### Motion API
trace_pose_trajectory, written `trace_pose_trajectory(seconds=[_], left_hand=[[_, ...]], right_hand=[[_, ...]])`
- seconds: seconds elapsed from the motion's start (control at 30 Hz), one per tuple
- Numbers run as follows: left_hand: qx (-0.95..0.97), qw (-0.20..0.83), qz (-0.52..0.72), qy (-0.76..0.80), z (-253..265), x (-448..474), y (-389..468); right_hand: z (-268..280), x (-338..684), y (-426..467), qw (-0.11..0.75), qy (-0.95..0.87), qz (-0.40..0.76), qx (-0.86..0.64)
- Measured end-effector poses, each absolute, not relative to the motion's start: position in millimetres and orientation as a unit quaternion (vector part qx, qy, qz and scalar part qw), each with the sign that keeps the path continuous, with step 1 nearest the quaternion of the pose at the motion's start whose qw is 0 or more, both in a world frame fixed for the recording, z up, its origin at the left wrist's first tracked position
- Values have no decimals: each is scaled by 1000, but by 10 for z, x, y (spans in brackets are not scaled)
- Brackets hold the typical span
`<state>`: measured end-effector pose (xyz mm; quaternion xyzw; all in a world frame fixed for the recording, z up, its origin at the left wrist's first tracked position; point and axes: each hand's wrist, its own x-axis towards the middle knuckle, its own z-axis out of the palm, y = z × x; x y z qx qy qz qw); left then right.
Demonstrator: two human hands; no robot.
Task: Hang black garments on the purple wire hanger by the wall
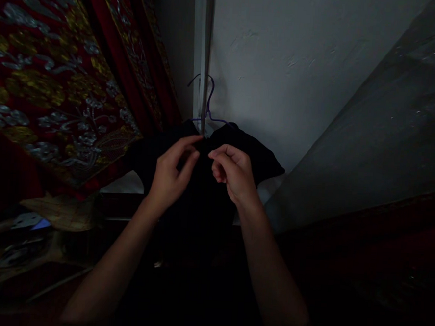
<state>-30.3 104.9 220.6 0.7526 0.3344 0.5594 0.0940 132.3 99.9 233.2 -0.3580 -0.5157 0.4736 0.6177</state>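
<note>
A dark short-sleeved shirt (200, 196) hangs on a thin purple hanger (210, 101) in front of a wall corner. My left hand (175, 168) is at the shirt's upper front, just below the collar, its thumb and forefinger apart with nothing visible between them. Close to it on the right, my right hand (233, 171) has its fingers curled and its thumb pressed to the forefinger, by the middle of the neckline. Whatever may be in that pinch is too dark and small to make out. Details of the shirt front are lost in shadow.
A red cloth with gold and silver embroidery (60, 74) hangs at the left. Behind the hanger runs a narrow upright pole or edge (205, 44) against a pale wall (282, 63). A translucent sheet (381, 129) slants at the right. Wooden pieces (63, 212) lie low on the left.
</note>
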Motion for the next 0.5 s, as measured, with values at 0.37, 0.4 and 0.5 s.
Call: trace_pose_trajectory(seconds=[0.37,0.4,0.5], left_hand=[[692,-48,633,345,2463,-272,1145],[643,-43,680,350,2468,-372,1167],[469,107,806,344,2355,-785,1264]], right_hand=[[1628,1192,1352,560,-560,367,-489],[1521,1190,1337,544,-558,377,-501],[1266,1222,1169,531,-549,406,-502]])
